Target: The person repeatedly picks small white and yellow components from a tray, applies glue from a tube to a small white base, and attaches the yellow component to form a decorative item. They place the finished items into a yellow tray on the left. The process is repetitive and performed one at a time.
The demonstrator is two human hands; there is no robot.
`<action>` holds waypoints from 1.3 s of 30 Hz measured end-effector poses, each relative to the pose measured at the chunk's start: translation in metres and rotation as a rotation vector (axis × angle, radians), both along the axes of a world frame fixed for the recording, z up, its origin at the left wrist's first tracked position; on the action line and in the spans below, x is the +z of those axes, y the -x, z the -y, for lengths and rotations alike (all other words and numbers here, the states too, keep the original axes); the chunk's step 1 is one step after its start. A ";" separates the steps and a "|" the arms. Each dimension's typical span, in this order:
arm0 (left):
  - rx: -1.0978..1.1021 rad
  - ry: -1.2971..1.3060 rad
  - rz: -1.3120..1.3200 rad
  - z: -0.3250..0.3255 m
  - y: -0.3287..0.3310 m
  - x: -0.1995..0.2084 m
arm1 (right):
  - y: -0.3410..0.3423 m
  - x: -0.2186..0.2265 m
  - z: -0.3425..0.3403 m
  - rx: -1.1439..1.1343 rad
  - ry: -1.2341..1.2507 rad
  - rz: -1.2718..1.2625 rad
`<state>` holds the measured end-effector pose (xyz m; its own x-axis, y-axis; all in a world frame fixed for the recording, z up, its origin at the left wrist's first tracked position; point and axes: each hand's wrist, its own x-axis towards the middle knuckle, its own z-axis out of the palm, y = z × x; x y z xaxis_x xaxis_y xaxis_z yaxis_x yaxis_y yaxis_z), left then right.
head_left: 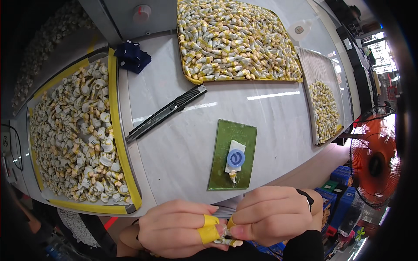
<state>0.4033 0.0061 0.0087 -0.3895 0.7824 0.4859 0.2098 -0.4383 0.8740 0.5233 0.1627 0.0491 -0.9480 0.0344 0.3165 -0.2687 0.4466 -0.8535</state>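
1. At the lower edge, head view: left hand (176, 228), two fingers taped yellow, closed on small banded pieces (233, 242) below its fingertips; right hand (274, 215), fingers closed, meeting the left; contents hidden.
2. Beyond, on the table (174, 169): green plate (217, 172), bearing round blue piece (235, 158).
3. Left: yellow-edged tray (120, 139), filled.
4. Far side: heaped tray (244, 81); black cutter (167, 112) nearby.
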 end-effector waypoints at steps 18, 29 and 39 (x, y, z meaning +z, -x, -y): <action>-0.025 0.225 -0.141 -0.001 0.005 0.001 | -0.008 -0.003 0.000 -0.065 -0.042 -0.012; -0.482 0.240 0.993 0.009 -0.004 -0.013 | 0.010 -0.009 -0.012 0.058 0.277 0.121; -0.578 0.274 1.048 0.010 -0.004 -0.015 | 0.014 -0.002 -0.010 0.113 0.137 0.156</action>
<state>0.4074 -0.0037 -0.0059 -0.0548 0.9966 -0.0609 -0.8141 -0.0093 0.5807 0.5090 0.1724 0.0475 -0.9853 -0.0425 0.1654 -0.1705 0.2986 -0.9390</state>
